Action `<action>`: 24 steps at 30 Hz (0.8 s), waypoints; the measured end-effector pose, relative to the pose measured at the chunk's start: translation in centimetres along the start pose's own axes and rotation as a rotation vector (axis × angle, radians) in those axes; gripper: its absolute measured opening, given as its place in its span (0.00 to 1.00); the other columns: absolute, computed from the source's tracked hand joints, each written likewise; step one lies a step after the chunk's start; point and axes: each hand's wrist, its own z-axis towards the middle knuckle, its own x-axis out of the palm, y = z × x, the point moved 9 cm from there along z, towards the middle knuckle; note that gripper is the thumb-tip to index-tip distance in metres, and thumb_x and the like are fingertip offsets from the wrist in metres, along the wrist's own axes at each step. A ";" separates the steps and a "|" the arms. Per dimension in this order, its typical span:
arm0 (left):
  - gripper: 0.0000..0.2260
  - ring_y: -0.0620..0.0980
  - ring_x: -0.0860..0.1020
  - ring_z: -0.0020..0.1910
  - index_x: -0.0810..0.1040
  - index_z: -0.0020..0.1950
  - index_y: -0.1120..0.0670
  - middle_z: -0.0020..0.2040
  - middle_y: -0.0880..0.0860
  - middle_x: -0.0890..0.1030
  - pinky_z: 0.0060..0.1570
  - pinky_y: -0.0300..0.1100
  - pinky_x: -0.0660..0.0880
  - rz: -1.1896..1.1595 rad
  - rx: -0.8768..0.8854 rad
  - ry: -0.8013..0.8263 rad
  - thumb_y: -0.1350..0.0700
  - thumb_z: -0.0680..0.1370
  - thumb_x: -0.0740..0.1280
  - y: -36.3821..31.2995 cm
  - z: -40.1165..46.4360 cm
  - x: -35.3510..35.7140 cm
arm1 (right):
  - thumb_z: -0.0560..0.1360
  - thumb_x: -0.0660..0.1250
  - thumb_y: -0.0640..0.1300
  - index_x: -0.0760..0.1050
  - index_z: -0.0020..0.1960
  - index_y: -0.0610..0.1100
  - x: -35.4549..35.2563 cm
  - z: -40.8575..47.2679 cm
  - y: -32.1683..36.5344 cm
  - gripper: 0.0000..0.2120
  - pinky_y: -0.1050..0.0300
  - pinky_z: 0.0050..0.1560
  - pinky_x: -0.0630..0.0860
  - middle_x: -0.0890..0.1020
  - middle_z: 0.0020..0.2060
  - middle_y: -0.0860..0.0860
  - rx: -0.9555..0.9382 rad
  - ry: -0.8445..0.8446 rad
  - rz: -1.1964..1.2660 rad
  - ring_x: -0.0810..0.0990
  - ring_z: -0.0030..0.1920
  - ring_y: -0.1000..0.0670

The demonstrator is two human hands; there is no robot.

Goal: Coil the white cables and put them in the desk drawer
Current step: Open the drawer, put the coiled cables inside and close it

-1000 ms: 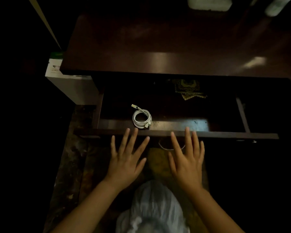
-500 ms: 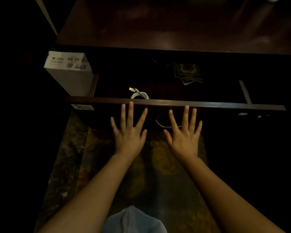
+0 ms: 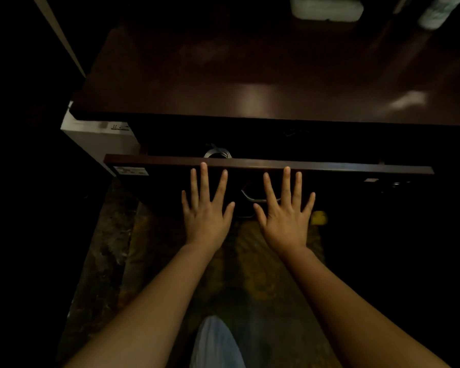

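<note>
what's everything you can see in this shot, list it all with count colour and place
dark brown wooden desk: 1, dark brown, across the top
dark wooden desk drawer: 1, dark brown, partly open under the desk edge
coiled white cable: 1, white, inside the drawer, only its top showing
curved metal drawer handle: 1, grey, drawer front, between the hands
white cardboard box: 1, white, left of the drawer
pale block: 1, whitish, far desk edge, blurred
small yellow object: 1, yellow, below the drawer, unclear
left hand: 1, flat on the drawer front
right hand: 1, flat on the drawer front
</note>
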 end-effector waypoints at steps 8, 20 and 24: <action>0.32 0.57 0.39 0.74 0.38 0.74 0.44 0.75 0.51 0.35 0.70 0.60 0.54 -0.072 -0.013 -0.027 0.46 0.78 0.55 -0.2 5.9 1.2 | 0.75 0.43 0.64 0.35 0.73 0.58 1.0 5.7 0.5 0.31 0.37 0.70 0.40 0.30 0.73 0.50 0.063 0.034 0.016 0.33 0.74 0.46; 0.31 0.59 0.40 0.75 0.30 0.68 0.39 0.76 0.59 0.35 0.72 0.58 0.50 -0.125 -0.113 0.093 0.43 0.79 0.53 -0.8 11.4 3.4 | 0.77 0.46 0.62 0.32 0.71 0.54 3.6 11.0 0.2 0.32 0.43 0.73 0.43 0.32 0.71 0.45 0.117 0.090 0.148 0.35 0.73 0.46; 0.33 0.59 0.40 0.75 0.31 0.69 0.39 0.76 0.58 0.36 0.71 0.59 0.51 -0.133 -0.112 0.021 0.42 0.78 0.55 -0.6 11.7 3.7 | 0.77 0.48 0.61 0.33 0.72 0.51 4.1 11.4 0.5 0.33 0.43 0.72 0.43 0.34 0.71 0.43 0.123 0.025 0.157 0.35 0.73 0.45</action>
